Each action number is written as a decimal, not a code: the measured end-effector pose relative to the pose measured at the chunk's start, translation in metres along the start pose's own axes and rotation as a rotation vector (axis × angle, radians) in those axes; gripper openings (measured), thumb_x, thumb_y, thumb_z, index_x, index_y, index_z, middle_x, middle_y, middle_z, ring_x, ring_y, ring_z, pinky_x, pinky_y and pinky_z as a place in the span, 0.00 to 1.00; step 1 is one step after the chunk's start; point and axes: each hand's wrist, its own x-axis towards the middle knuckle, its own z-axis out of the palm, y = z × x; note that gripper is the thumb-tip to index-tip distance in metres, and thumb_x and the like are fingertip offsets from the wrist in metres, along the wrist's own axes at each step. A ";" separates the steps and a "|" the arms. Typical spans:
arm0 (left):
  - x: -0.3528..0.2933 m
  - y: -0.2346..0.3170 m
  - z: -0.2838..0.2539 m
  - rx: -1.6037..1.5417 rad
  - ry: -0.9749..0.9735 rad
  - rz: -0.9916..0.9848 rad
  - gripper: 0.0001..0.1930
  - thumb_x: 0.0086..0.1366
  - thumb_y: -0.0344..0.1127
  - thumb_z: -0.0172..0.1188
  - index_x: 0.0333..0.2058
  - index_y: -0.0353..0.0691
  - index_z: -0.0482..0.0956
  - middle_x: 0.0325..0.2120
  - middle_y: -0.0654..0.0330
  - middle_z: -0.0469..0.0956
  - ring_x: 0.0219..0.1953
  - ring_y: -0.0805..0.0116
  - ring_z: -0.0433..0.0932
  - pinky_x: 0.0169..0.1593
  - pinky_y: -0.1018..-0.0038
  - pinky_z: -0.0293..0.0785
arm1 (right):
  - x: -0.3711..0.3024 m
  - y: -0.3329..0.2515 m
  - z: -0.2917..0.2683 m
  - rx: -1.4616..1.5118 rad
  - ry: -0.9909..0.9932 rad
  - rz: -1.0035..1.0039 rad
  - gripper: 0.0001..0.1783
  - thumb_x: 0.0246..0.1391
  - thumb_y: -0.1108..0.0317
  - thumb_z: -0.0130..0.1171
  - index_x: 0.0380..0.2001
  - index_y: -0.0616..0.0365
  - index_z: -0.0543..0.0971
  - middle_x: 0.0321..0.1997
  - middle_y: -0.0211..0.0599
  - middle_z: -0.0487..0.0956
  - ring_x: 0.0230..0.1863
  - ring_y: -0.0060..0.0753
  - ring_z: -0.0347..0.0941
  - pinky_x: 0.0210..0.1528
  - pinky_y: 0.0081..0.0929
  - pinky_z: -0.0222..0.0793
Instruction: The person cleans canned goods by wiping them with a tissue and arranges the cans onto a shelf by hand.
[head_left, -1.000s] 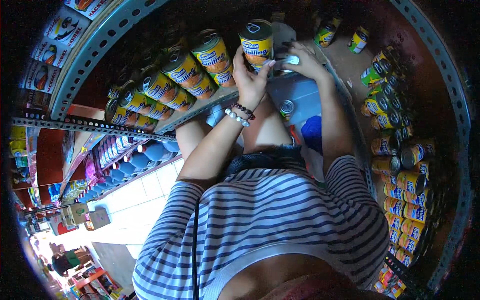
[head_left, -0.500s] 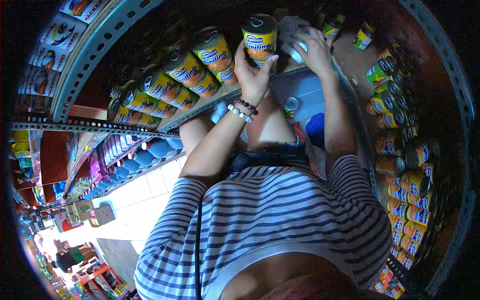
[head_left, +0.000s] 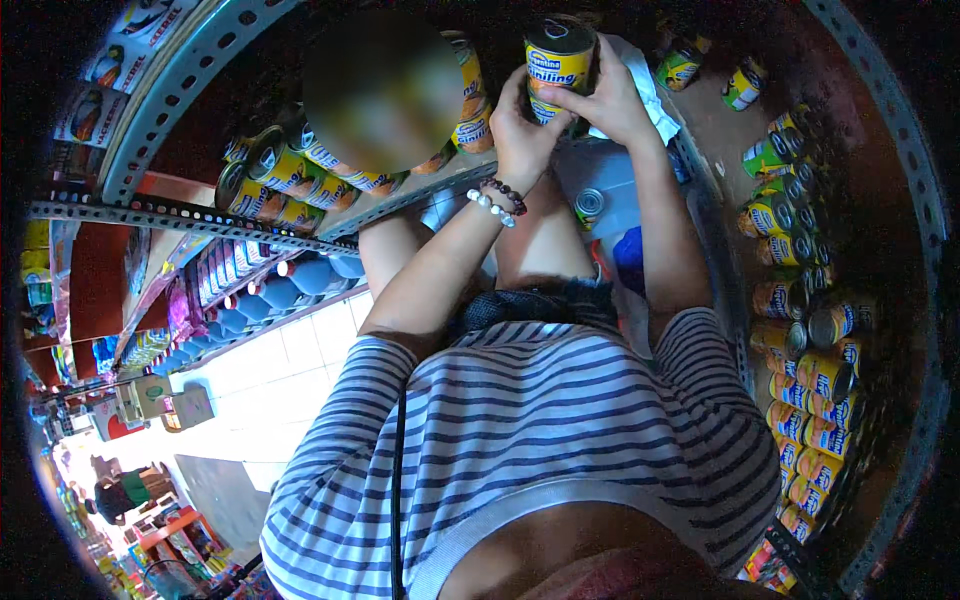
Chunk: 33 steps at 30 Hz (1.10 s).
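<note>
A yellow-labelled tin can (head_left: 558,68) stands upright between my hands at the top middle, its metal lid facing up. My left hand (head_left: 525,135) cups its lower left side, fingers closed round it. On the right, my right hand (head_left: 615,108) grips the can's other side, the thumb across the front. More yellow label shows below the thumb; whether this is a second can underneath, I cannot tell. Behind my right hand lies a white cloth (head_left: 650,98) on the shelf. Similar yellow cans (head_left: 290,170) stand stacked to the left, partly hidden by a blurred patch.
Green-and-yellow cans (head_left: 680,65) stand at the back right. Rows of cans (head_left: 780,215) line the shelf on the right. A single can (head_left: 589,205) sits lower down beside a blue item (head_left: 629,250). A perforated metal shelf beam (head_left: 180,225) crosses the left.
My right hand has left the cloth and taken hold of the can. The can, still in my left hand, has shifted right. The cloth now lies spread behind my right hand.
</note>
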 end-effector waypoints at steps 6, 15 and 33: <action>0.001 0.009 0.001 0.023 0.013 -0.004 0.39 0.44 0.21 0.71 0.57 0.27 0.65 0.49 0.51 0.75 0.50 0.65 0.75 0.56 0.70 0.72 | 0.001 0.003 0.002 0.098 0.026 0.011 0.45 0.38 0.65 0.78 0.59 0.61 0.64 0.55 0.41 0.74 0.57 0.32 0.70 0.61 0.34 0.67; 0.003 0.002 -0.001 0.057 0.029 0.012 0.37 0.44 0.21 0.72 0.56 0.28 0.67 0.46 0.51 0.77 0.48 0.65 0.76 0.54 0.71 0.73 | 0.000 0.010 0.001 0.201 -0.027 0.021 0.48 0.37 0.70 0.78 0.61 0.60 0.62 0.57 0.40 0.72 0.59 0.31 0.69 0.63 0.33 0.65; -0.055 0.034 -0.070 0.174 -0.408 -0.193 0.32 0.60 0.24 0.64 0.61 0.29 0.61 0.55 0.50 0.72 0.57 0.65 0.72 0.58 0.70 0.71 | -0.049 0.073 0.009 0.019 0.023 0.304 0.63 0.34 0.56 0.79 0.66 0.73 0.52 0.62 0.65 0.66 0.60 0.51 0.68 0.53 0.40 0.73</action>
